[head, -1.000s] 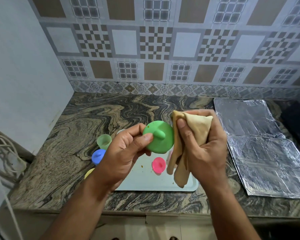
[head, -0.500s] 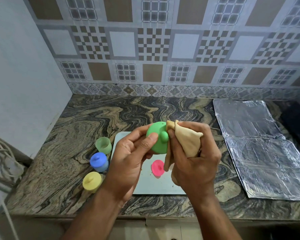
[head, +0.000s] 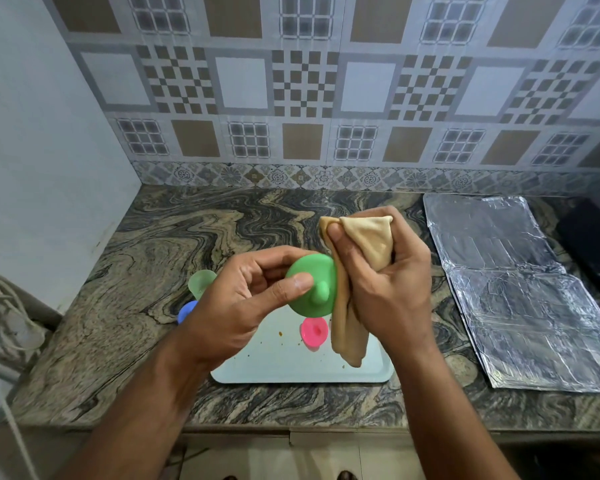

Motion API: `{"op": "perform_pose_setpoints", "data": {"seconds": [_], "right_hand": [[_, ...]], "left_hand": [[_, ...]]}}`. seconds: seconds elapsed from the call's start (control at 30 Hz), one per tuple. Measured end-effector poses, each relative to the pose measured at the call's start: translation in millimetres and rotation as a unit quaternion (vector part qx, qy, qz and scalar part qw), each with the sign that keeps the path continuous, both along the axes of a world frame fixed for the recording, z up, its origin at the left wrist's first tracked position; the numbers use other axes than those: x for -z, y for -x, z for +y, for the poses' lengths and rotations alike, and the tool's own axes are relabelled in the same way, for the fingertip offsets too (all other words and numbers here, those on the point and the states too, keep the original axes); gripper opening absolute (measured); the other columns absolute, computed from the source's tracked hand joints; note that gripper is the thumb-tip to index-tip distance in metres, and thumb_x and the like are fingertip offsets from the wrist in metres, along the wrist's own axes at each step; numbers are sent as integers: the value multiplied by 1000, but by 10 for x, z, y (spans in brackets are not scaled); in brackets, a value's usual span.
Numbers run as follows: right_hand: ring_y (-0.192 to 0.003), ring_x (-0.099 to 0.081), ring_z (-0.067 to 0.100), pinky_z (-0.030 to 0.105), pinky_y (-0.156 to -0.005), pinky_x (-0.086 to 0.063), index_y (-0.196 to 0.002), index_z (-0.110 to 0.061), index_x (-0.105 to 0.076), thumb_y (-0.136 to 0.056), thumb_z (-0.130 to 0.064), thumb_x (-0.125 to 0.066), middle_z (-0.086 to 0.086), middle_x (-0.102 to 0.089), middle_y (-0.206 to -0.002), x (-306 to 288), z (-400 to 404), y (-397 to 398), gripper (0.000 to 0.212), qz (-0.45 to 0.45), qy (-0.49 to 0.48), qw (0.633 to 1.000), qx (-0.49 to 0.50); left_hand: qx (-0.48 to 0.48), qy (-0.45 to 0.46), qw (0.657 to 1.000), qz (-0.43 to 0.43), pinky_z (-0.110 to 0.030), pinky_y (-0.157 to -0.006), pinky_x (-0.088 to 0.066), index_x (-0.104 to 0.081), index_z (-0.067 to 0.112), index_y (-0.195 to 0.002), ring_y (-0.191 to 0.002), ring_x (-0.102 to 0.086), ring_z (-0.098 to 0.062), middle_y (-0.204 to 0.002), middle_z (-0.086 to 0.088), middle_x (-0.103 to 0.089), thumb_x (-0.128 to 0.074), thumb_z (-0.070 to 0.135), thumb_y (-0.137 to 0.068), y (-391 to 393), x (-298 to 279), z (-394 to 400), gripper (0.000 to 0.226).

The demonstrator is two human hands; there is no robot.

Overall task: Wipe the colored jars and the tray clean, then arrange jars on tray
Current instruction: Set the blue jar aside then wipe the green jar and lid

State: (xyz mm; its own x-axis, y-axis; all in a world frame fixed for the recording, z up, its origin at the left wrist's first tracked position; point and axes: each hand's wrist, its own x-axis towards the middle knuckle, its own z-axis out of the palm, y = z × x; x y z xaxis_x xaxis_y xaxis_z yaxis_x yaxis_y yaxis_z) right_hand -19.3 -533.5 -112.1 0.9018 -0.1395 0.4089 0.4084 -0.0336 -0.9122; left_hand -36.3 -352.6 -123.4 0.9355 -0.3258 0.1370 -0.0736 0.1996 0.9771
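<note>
Hands met above a marbled worktop (head: 125, 306). The left hand (head: 236, 306) gripped a green jar lid (head: 310, 289) by its edge, knob facing the camera. The right hand (head: 381, 282) clutched a bunched tan cloth (head: 364, 251), which pressed against the lid's right side and hung down. Below lay a pale tray (head: 291, 368) with crumbs and a pink jar (head: 314, 332). A pale green jar (head: 200, 282) and a blue jar (head: 186, 311) stood left of the tray. Foil sheets (head: 520, 299) lay at right.

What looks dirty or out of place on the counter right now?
The pale tray has small brown crumbs scattered on its surface near the pink jar, so it looks unwiped. The light green cup stands off the tray, beside its left edge.
</note>
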Motion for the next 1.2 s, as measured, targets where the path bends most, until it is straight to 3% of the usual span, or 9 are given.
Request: {"op": "perform_pose_setpoints", "data": {"seconds": [0.2,0.3,0.5,0.63,0.73,0.83,0.93,1.03,1.2], "right_hand": [[-78,-60,21,40,-72,-50,-90,-9,-65,-95,-26,-77,16,-69,-86,100,-117,3,21,56,-75,996,1],[-83,-63,31,47,-76,-52,-92,-13,-67,-91,-33,-78,34,-67,-97,113,-133,77,23,63,-87,994,-19],[-83,-67,14,25,-72,-56,-100,-4,-72,-89,-18,-79,3,-73,-89,104,-22,210,19,55,-100,991,-65],[-77,-66,7,20,-69,-53,-97,-4,-72,-86,-16,-78,-4,-72,-84,133,49,241,17,41,-130,990,20],[-77,-67,5,19,-70,-53,-100,1,-71,-88,-14,-78,-9,-72,-83,153,84,271,20,20,-124,990,63],[-77,-68,5,20,-70,-54,-100,4,-71,-89,-11,-78,-8,-73,-83,147,94,305,21,24,-110,992,63],[-79,-67,12,28,-71,-53,-95,-6,-74,-91,-15,-81,2,-71,-87,143,96,291,12,46,-126,990,41],[-79,-67,17,35,-75,-53,-91,-18,-76,-88,-19,-80,12,-70,-87,85,125,271,6,72,-179,981,21],[-80,-68,26,33,-71,-56,-93,-18,-75,-87,-31,-81,25,-72,-89,62,63,250,15,76,-197,977,22]], "left_hand": [[-28,66,996,52,-39,-93,-41,-79,17,-116,-100,-61,-21,-107,-5,-76,-83,37,-80,25,68,67,41],[-52,96,991,77,-41,-90,-34,-79,16,-117,-104,-48,-31,-110,-9,-72,-81,33,-81,24,107,61,39],[-61,95,990,86,-31,-83,-39,-77,17,-119,-97,-51,-26,-106,-5,-74,-73,29,-87,45,81,-12,35],[-143,12,989,37,-22,-79,-51,-73,20,-117,-94,-69,-10,-109,-3,-77,-79,36,-85,66,47,-83,36],[-186,-33,982,-17,-30,-86,-59,-69,18,-114,-100,-76,-15,-109,-2,-78,-83,38,-77,117,62,-116,45],[-224,-104,967,-69,-41,-89,-61,-73,19,-103,-101,-77,-21,-106,0,-80,-87,33,-79,134,107,-142,31],[-221,-45,974,-34,-34,-92,-60,-74,12,-97,-101,-78,-22,-106,-7,-81,-84,22,-82,110,137,-161,21],[-150,129,973,115,-32,-89,-59,-71,11,-103,-96,-76,-25,-107,-18,-79,-77,22,-86,99,106,-172,21],[-56,360,896,253,-27,-77,-63,-78,0,-116,-105,-78,-29,-128,-27,-72,-95,23,-67,89,148,-42,57]]}}
